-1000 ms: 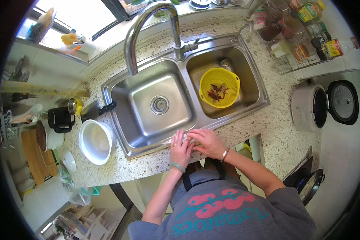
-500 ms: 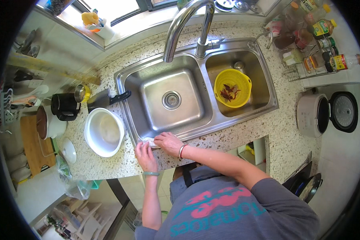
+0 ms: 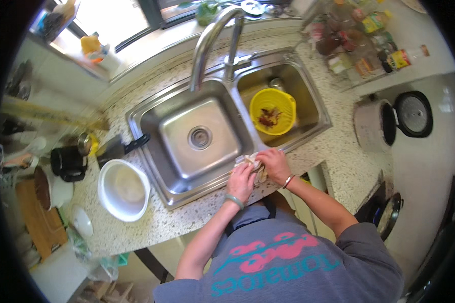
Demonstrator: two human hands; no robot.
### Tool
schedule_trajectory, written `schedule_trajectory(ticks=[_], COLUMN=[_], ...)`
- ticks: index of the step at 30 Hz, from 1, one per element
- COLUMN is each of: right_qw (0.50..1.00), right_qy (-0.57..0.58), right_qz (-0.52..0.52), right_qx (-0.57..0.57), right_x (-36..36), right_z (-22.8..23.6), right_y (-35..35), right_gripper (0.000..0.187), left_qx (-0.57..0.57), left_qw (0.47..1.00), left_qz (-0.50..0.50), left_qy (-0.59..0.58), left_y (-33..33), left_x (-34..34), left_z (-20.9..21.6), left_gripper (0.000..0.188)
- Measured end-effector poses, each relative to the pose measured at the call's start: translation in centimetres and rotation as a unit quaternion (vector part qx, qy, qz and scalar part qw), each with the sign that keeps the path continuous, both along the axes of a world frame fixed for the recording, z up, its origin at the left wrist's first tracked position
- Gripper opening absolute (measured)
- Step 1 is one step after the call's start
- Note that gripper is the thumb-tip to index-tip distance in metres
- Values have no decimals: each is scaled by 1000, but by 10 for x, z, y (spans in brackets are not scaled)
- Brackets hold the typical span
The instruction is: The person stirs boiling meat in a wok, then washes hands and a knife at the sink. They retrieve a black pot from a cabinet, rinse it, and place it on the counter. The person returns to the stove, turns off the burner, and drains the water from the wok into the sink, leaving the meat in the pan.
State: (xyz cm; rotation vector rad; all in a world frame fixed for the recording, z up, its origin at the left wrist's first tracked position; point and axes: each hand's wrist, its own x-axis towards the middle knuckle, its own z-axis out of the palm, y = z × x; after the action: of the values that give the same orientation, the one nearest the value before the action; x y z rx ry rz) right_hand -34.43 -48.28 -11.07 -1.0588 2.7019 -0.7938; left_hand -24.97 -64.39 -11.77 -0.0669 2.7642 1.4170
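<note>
A crumpled whitish cloth [image 3: 261,175] lies bunched between my hands at the front rim of the double steel sink [image 3: 174,202]. My left hand [image 3: 241,183], with a bracelet at its wrist, presses its fingers on the cloth's left side. From the right, my right hand [image 3: 275,164] grips the other side, its fingers curled over the cloth. Part of the cloth is hidden under the fingers. In the sink's right basin, just beyond my hands, stands a yellow colander [image 3: 291,113] with dark reddish pieces in it.
A cleaver [image 3: 111,150] rests left of the sink, its black handle over the rim. Nearby are a white bowl [image 3: 142,199] and a black mug-like container [image 3: 69,162]. The faucet [image 3: 211,35] arches over the left basin. An open rice cooker [image 3: 373,125] stands at right.
Both hands have moved right along the sink's front edge with the cloth, from the left basin's corner to near the divider. More of the cloth now shows. The view has shifted.
</note>
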Motion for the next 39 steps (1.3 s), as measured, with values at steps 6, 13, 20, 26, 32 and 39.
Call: schedule_trajectory(ticks=[6, 13, 20, 26, 32, 39], right_qw=[981, 950, 985, 944, 958, 943], right_qy=[25, 125, -81, -166, -161, -186], right_qz=[-194, -253, -124, -103, -142, -223], right_qx=[-2, 136, -90, -264, -191, -165], right_x=[-57, -106, -18, -42, -44, -54], right_z=[39, -2, -13, 61, 26, -32], right_y=[91, 157, 28, -21, -9, -21], right_gripper=[17, 16, 10, 13, 12, 19], left_qx=[211, 332, 280, 431, 312, 245], left_qw=[973, 925, 946, 881, 924, 917], left_qz=[-95, -65, 157, 162, 197, 191], left_qy=[15, -176, -51, -112, -100, -249], left_y=[89, 104, 46, -2, 16, 30], left_x=[-67, -72, -61, -74, -72, -99], left_z=[3, 19, -13, 27, -29, -61], left_gripper=[50, 41, 37, 31, 49, 69])
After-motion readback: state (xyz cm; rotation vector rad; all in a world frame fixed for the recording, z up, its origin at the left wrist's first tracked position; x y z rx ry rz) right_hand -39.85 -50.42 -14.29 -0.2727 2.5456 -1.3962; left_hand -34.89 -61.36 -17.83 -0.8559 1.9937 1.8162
